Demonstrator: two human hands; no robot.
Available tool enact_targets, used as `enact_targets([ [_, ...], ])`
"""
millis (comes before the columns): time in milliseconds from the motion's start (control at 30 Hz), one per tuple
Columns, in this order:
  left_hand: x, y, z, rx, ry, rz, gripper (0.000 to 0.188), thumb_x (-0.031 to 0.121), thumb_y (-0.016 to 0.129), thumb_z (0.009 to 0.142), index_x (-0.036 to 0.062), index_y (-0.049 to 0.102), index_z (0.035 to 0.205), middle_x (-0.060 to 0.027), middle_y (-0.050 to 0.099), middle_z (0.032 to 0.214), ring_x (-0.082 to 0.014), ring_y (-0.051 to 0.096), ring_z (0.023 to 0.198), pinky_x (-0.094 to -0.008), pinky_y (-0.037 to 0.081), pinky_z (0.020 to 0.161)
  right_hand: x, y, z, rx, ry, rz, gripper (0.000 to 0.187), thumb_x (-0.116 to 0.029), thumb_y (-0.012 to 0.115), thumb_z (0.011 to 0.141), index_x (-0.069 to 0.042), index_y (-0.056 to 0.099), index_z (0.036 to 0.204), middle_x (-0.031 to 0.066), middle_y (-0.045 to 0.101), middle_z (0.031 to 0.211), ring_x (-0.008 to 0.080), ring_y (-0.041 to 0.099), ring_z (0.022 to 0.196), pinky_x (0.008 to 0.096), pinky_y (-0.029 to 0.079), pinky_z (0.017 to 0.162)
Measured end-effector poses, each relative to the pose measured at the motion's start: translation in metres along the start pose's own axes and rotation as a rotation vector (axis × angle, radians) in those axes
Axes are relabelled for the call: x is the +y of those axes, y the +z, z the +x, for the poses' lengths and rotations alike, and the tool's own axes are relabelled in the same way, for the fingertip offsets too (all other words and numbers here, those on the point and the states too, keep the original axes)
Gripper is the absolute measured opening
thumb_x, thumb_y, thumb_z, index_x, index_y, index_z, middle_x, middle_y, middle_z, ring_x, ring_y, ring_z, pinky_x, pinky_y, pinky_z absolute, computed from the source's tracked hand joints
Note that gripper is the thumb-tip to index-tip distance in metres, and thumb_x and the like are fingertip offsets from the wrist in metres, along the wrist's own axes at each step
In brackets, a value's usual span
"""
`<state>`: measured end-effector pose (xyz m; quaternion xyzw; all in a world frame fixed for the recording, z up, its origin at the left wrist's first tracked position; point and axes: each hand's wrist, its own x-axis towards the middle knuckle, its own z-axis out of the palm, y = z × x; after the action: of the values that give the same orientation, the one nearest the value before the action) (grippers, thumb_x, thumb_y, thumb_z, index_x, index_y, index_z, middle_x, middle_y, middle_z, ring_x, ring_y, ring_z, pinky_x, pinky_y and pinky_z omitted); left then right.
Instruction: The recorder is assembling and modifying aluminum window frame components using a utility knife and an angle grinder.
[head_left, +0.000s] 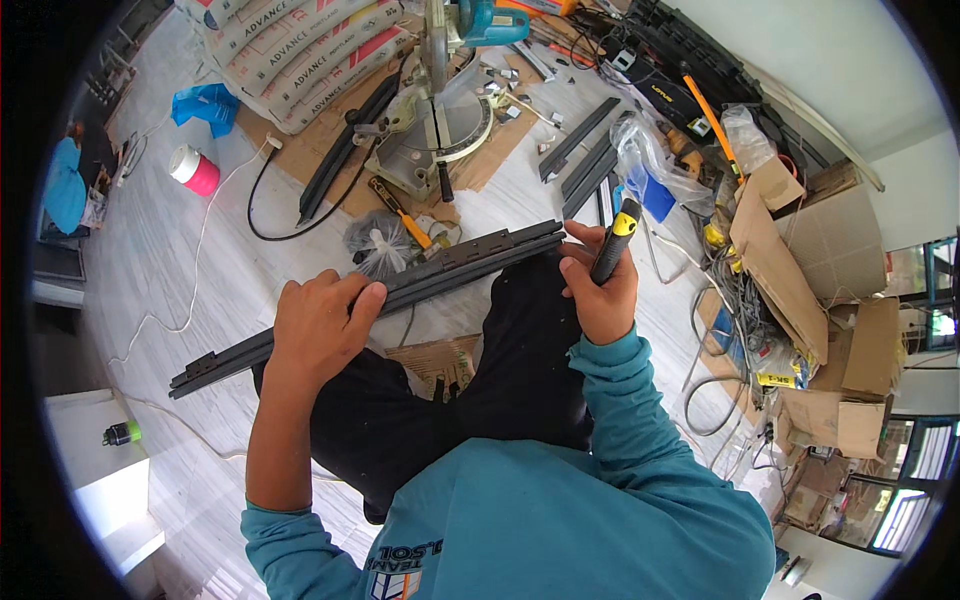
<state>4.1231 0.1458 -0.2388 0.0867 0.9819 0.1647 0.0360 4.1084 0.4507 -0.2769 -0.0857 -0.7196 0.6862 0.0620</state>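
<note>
A long dark grey metal profile (450,262) lies slantwise across my knees, its right end higher in the picture. My left hand (318,322) is closed over the middle of it, thumb and fingers wrapped round the bar. My right hand (606,296) is at the profile's right end, closed round a utility knife (616,240) with a black and yellow handle. I cannot make out its blade. The right fingertips are close to the bar's end; whether they touch it is hard to see.
A mitre saw (432,130) stands ahead on cardboard, with an orange-handled tool (402,212) and a plastic bag (378,245) nearer me. More dark profiles (580,140) lie ahead right. Cables and cardboard boxes (865,350) crowd the right; a pink jug (196,172) stands left near stacked sacks (300,60).
</note>
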Motion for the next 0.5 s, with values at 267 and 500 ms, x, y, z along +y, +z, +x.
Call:
enact_targets([
  [267,-0.01,0.004,-0.006,0.042,-0.053,0.003,0.035,0.037,0.056,0.095,0.0083,0.071,0.084,-0.0154,0.065,0.075,-0.0372,0.063,0.074,-0.0486,0.046,0.068,0.018,-0.001,0.009,-0.105,-0.11,-0.041,0.039,0.005,0.064,0.086,0.001,0.056,0.123,0.0117,0.066,0.123,0.017,0.065,0.104,0.0307,0.053,0.09],
  [500,-0.019,0.019,-0.003,0.038,0.029,0.046,0.048,0.053,0.049,0.096,0.0128,0.069,0.081,-0.0123,0.066,0.07,-0.0343,0.066,0.069,-0.0479,0.051,0.064,0.037,-0.046,0.028,0.175,-0.155,0.091,0.051,-0.042,0.058,0.095,-0.004,0.056,0.129,0.0153,0.064,0.122,0.0275,0.064,0.105,0.0395,0.054,0.081],
])
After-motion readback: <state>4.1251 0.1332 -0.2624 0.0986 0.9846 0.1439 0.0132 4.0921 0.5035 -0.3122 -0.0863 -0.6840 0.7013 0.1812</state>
